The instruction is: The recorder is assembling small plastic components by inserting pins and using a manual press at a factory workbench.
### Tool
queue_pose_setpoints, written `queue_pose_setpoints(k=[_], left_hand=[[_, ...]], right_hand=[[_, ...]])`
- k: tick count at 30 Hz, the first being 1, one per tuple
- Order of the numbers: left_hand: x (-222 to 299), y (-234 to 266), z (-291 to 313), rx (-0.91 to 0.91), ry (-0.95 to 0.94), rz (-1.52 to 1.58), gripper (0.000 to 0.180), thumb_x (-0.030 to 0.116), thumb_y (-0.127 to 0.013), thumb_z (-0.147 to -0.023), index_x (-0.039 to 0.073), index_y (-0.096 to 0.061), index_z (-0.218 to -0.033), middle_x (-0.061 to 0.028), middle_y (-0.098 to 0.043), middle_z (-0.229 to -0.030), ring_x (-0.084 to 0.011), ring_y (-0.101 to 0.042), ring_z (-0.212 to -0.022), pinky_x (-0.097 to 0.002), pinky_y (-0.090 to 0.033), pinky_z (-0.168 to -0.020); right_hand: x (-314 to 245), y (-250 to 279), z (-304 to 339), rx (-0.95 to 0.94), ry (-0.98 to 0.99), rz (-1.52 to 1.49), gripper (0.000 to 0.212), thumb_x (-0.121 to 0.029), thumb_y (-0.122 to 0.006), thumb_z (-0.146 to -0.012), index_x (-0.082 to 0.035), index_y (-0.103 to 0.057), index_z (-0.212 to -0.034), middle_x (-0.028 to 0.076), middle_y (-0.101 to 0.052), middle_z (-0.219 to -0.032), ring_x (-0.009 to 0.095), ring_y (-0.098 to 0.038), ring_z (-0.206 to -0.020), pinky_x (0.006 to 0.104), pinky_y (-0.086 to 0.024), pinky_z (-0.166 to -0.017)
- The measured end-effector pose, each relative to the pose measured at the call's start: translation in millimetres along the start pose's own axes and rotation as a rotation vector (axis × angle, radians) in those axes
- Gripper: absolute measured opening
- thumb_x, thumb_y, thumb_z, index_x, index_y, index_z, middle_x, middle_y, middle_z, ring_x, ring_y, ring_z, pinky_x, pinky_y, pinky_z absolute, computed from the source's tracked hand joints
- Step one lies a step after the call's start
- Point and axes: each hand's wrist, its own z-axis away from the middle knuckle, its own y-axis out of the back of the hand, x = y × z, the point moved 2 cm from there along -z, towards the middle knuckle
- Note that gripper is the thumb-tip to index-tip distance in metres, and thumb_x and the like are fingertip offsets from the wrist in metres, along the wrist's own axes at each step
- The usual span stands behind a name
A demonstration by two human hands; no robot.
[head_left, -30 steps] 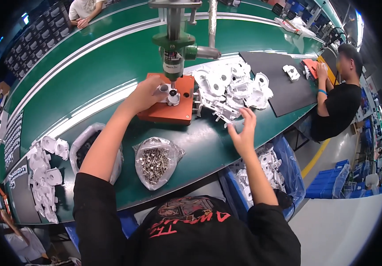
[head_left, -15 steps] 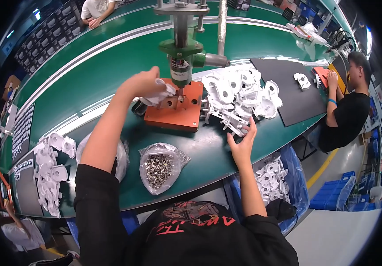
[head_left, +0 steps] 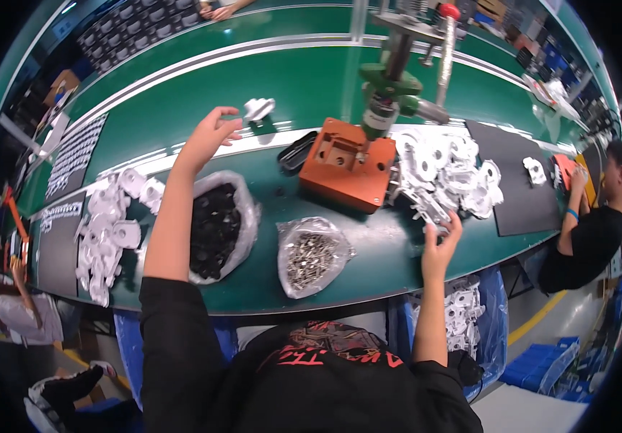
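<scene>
My left hand [head_left: 213, 137] is over the far green surface, fingers stretched and apart, holding nothing. Just beyond its fingertips is a white plastic part [head_left: 259, 110], slightly blurred and apart from the hand; whether it rests on the surface or is in the air I cannot tell. My right hand [head_left: 441, 249] has its thumb and fingers closed on the edge of a white plastic housing [head_left: 432, 209] at the near side of a heap of white housings [head_left: 444, 173]. Between the hands, an orange fixture block [head_left: 343, 184] sits under a green press [head_left: 387, 94], its recess bare.
A bag of black parts [head_left: 217, 231] and a bag of metal screws [head_left: 311, 256] stand near the front edge. More white housings [head_left: 105, 238] lie at left. A black object [head_left: 296, 151] is beside the fixture. A co-worker [head_left: 589, 224] sits at right by a black mat [head_left: 520, 180].
My left hand has moved left from the fixture and let go of the white part, now beyond its fingers. My right hand stays at the heap, its fingers closer together. The view has shifted leftward.
</scene>
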Motion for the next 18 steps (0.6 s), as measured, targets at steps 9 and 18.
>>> queue_pose_setpoints(k=[9,18], left_hand=[[-94,105,183,0.541,-0.055,-0.545,0.028,0.014,-0.058,-0.083,0.001,-0.057,-0.108,-0.0167,-0.059,-0.106,-0.0295,-0.055,-0.101,-0.0375,-0.042,-0.090],[-167,149,213,0.670,0.639,-1.263,0.066,0.055,-0.060,-0.076,0.008,-0.053,-0.123,-0.0223,-0.057,-0.106,-0.0368,-0.055,-0.096,-0.0476,-0.044,-0.081]], right_hand=[[1,14,-12,0.076,-0.139,-0.258,0.024,-0.016,-0.044,-0.096,-0.001,-0.044,-0.116,0.008,-0.051,-0.104,0.012,-0.049,-0.088,0.0241,-0.041,-0.076],[55,23,-39,0.249,-0.173,-0.232,0.028,-0.019,-0.046,-0.096,0.000,-0.041,-0.117,0.011,-0.046,-0.109,0.020,-0.047,-0.102,0.0320,-0.044,-0.088]])
